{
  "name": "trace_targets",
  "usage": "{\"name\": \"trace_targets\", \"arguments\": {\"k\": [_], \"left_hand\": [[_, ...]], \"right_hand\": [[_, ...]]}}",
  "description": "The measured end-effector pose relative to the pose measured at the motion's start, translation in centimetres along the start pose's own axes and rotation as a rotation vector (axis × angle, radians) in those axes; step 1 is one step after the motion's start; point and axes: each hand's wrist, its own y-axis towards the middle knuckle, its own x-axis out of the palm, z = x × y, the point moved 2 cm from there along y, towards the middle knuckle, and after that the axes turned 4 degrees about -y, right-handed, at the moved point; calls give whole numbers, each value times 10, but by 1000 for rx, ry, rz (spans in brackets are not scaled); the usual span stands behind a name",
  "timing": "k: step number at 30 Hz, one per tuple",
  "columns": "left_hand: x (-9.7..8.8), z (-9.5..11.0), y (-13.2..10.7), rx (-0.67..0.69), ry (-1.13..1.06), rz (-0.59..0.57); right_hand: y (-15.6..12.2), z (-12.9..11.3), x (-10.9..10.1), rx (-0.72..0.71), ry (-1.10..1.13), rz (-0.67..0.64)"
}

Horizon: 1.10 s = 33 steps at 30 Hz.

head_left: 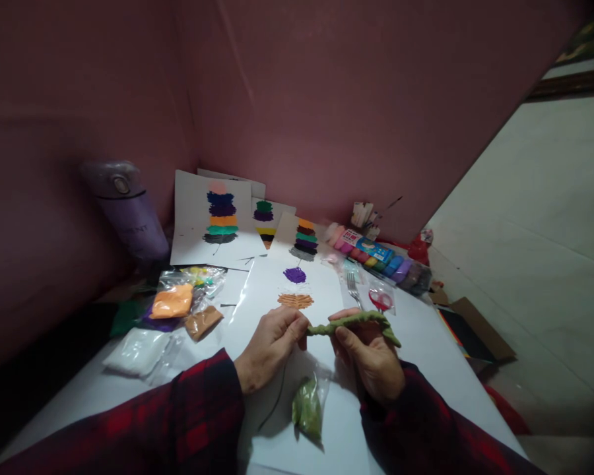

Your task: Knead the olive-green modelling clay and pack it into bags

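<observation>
1. red-and-black plaid sleeves reach in over the white table (426, 343); the left hand (270, 349) pinches one end of a long olive-green clay rope (354, 322).
2. the right hand (371, 359) curls closed around the rope's middle.
3. the lumpy, twisted rope is held just above the table, beyond a clear bag of green clay (307, 409).

A twisted rope of olive-green clay (356, 322) matches the green lump in a clear plastic bag (307, 408), and both sleeves (198, 409) show a red-and-black check. White paper sheets (212, 224) carry stacked smears of pink, navy, orange, teal, black and purple. A lilac flask (129, 211) stands against maroon walls (327, 99), beside an orange clay packet (172, 301).
</observation>
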Motion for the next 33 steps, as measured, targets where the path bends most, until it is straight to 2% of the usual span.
{"name": "trace_targets", "arguments": {"k": [5, 12, 20, 26, 33], "left_hand": [[0, -1, 0, -7, -77, -12], [0, -3, 1, 50, -82, 63], [-2, -6, 2, 12, -125, 109], [0, -9, 4, -94, -248, 122], [4, -6, 3, -100, -320, 61]], "right_hand": [[0, 1, -2, 3, 7, 20], [1, 3, -2, 5, 34, 35], [1, 0, -1, 33, 43, 44], [2, -12, 4, 47, -37, -6], [1, -11, 4, 90, -98, -132]]}}
